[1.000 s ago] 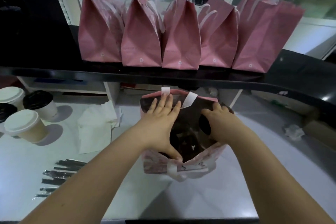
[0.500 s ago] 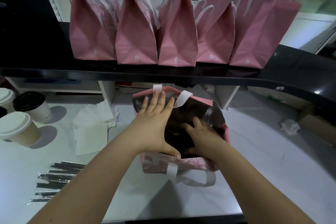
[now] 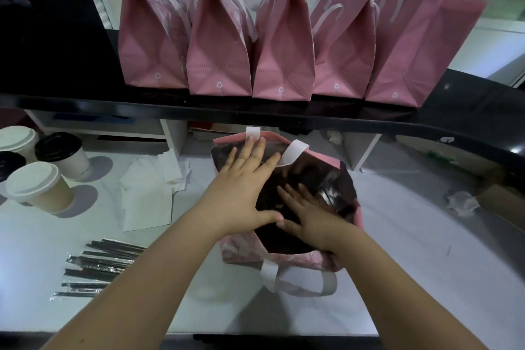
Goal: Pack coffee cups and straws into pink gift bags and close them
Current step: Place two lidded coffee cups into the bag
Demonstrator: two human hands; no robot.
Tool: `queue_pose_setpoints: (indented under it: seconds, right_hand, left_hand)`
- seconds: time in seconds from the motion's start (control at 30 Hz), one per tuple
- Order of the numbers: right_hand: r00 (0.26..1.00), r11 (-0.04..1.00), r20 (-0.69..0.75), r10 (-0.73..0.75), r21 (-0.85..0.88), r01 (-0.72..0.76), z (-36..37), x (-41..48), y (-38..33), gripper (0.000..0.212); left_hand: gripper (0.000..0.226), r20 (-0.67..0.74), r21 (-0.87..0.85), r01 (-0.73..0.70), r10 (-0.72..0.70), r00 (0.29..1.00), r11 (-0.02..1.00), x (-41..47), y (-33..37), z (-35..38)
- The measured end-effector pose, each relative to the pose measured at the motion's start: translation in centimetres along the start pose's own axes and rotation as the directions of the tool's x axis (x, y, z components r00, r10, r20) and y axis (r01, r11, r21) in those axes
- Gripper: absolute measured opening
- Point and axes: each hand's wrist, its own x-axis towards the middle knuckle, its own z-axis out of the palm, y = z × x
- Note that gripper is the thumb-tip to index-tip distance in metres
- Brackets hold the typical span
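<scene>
Five pink gift bags (image 3: 279,45) stand shut in a row on the black shelf (image 3: 199,111) across the top of the frame, so most of the job looks done. A sixth bag (image 3: 284,260) sits open at the centre, on the white counter (image 3: 397,278). The left hand (image 3: 238,196) lies flat, fingers straight, over the left of its mouth. The right hand (image 3: 312,219) reaches inside, fingers spread, gripping nothing (the dark interior hides what is packed). Lidded cups (image 3: 37,187) at the left edge and wrapped straws (image 3: 96,267) at lower left suggest more packing remains.
</scene>
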Motion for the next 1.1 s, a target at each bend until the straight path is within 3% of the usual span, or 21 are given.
queue_pose_setpoints:
  seconds: [0.07, 0.2, 0.27, 0.37, 0.53, 0.73, 0.93, 1.1]
  right_hand:
    - [0.994, 0.997, -0.107, -0.018, 0.07, 0.025, -2.8, -0.4, -1.1, 0.063]
    - [0.911, 0.998, -0.407, -0.06, -0.003, 0.065, -6.4, -1.5, -3.7, 0.029]
    - [0.846, 0.992, -0.527, -0.083, 0.033, 0.118, -7.4, -2.0, -5.1, 0.018]
    - [0.792, 0.978, -0.588, -0.162, 0.012, 0.208, -8.4, -1.7, -7.9, 0.015]
    - [0.79, 0.959, -0.555, -0.261, -0.055, 0.279, -8.4, 1.1, -13.8, 0.023]
    - [0.827, 0.947, -0.465, -0.316, -0.11, 0.3, -4.3, 5.7, -22.3, 0.031]
    - [0.904, 0.964, -0.338, -0.261, -0.036, 0.264, 2.8, 11.6, -29.1, 0.03]
    - [0.971, 0.985, -0.208, -0.121, 0.093, 0.142, 10.7, 14.7, -29.9, 0.026]
  left_hand:
    - [0.084, -0.073, -0.041, 0.024, -0.027, 0.997, 0.999, 0.2, -0.1, -0.7]
    - [0.042, -0.254, -0.08, 0.111, -0.128, 0.959, 0.991, 0.3, -0.4, -2.3]
    - [0.035, -0.327, -0.077, 0.152, -0.169, 0.93, 0.985, 0.2, -1.0, -3.1]
    - [0.037, -0.409, -0.074, 0.217, -0.228, 0.884, 0.973, -0.5, -2.8, -4.3]
    - [0.033, -0.414, -0.042, 0.325, -0.312, 0.855, 0.945, -3.6, -7.7, -5.2]
    - [0.033, -0.267, -0.048, 0.429, -0.426, 0.865, 0.902, -10.5, -16.4, -4.3]
    - [0.036, -0.124, -0.05, 0.515, -0.517, 0.847, 0.856, -17.6, -24.6, -1.9]
    - [0.036, 0.002, -0.083, 0.541, -0.543, 0.84, 0.837, -21.7, -28.5, 1.5]
